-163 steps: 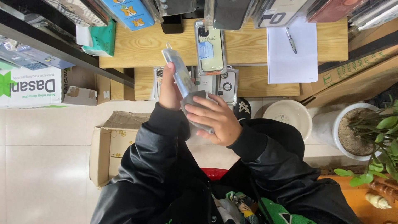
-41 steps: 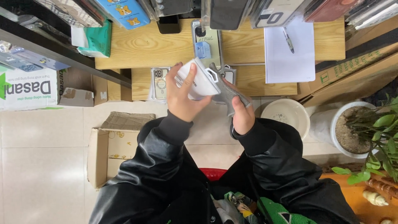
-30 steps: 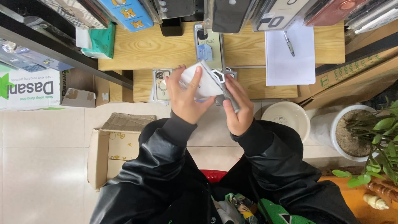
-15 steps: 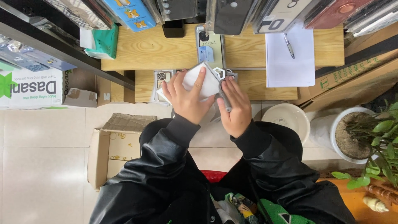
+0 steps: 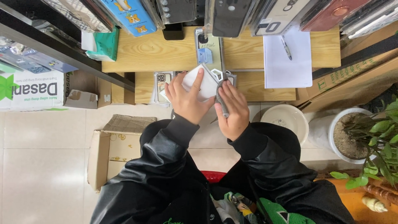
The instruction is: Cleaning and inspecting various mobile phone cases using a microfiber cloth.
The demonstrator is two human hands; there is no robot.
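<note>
Fingers of the left hand (image 5: pixel 188 101) spread across the back of a white phone case (image 5: pixel 201 83), one fingertip pressed near its top edge, holding it tilted at the centre of the frame. Beside it, touching, the right hand (image 5: pixel 232 110) curls closed around a grey case (image 5: pixel 221 97), pinching it edge-on against the white one. Doing this well, by my judgement, means keeping the two edges lined up, the grip firm but not bending the thin shell, and the thumb clear of the camera cutout. Just beyond the hands a light wooden shelf (image 5: pixel 141 52) carries a phone in a clear sleeve (image 5: pixel 209 43) and, at the upper right, white paper (image 5: pixel 290 62) with a pen (image 5: pixel 286 47). Packaged cases hang along the top edge. An open cardboard box (image 5: pixel 110 149) sits on the tiled floor at lower left, a potted plant (image 5: pixel 365 137) at right
</note>
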